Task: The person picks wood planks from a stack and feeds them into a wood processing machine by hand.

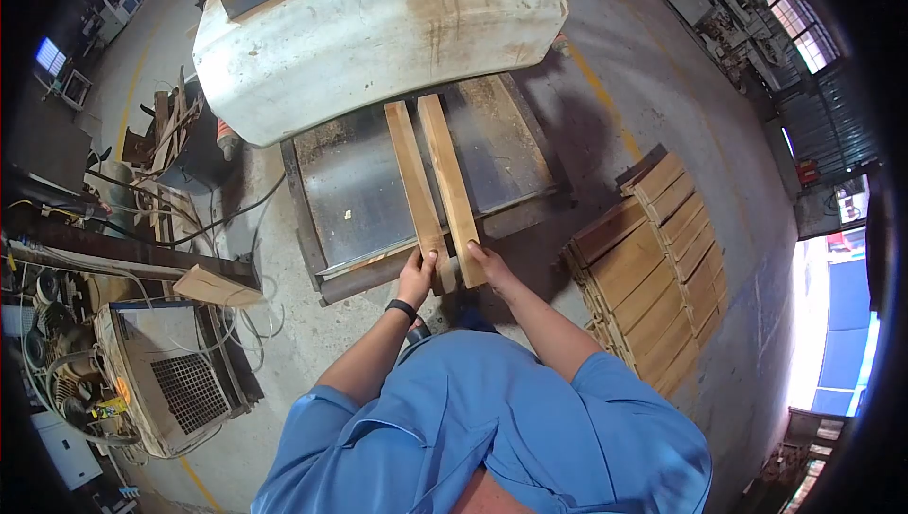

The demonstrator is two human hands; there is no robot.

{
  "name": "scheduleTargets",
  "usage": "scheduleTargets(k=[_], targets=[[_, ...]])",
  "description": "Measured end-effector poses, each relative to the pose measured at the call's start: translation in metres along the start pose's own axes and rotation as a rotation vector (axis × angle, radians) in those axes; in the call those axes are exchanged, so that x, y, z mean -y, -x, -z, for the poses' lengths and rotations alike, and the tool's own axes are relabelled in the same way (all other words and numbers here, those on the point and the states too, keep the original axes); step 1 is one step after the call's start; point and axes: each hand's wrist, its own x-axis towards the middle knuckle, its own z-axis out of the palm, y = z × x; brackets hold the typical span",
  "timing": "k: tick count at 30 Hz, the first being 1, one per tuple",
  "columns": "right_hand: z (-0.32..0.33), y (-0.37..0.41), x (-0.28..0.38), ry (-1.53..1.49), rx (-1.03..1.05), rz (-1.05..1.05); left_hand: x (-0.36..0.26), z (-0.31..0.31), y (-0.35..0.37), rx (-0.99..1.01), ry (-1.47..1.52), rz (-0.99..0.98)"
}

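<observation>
Two long wooden strips lie side by side on the metal bed (pixel 355 188) of a machine, their far ends at the lower edge of its white hood (pixel 378 41). My left hand (pixel 416 275) grips the near end of the left wooden strip (pixel 414 178), thumb on top. The right wooden strip (pixel 448 164) has its near end in my right hand (pixel 484 266), which holds it from the outer side. A narrow gap runs between the strips. Both near ends stick out past the front of the bed.
Stacked boards (pixel 643 278) stand on the floor to the right. On the left are a bin of wood offcuts (pixel 194 159), a dusty unit with a mesh grille (pixel 194 391), hoses and cables. A loose wood piece (pixel 216 287) lies on a beam there.
</observation>
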Motion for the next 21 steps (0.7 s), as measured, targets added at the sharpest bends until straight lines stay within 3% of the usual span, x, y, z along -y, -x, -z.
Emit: scheduleTargets(k=[4,7,10,13,16,21], targets=[[0.0,-0.004,-0.002,0.023,0.093,0.034,0.003,-0.012,-0.003,-0.049,-0.312,-0.024],[-0.001,0.003,0.011,0.11,0.015,0.013,-0.004,-0.015,0.005,-0.06,-0.426,-0.046],[-0.003,0.046,0.043,0.668,-0.204,0.368,-0.008,-0.006,0.01,-0.005,-0.278,-0.036],[0.0,0.087,0.077,1.101,0.097,0.785,-0.007,-0.003,0.007,0.02,-0.28,-0.026],[-0.001,0.085,0.066,1.289,0.088,0.89,-0.016,-0.002,0.002,0.023,-0.45,-0.052],[-0.006,0.064,0.087,1.276,0.082,0.854,-0.027,0.0,-0.028,-0.012,-0.353,-0.082]])
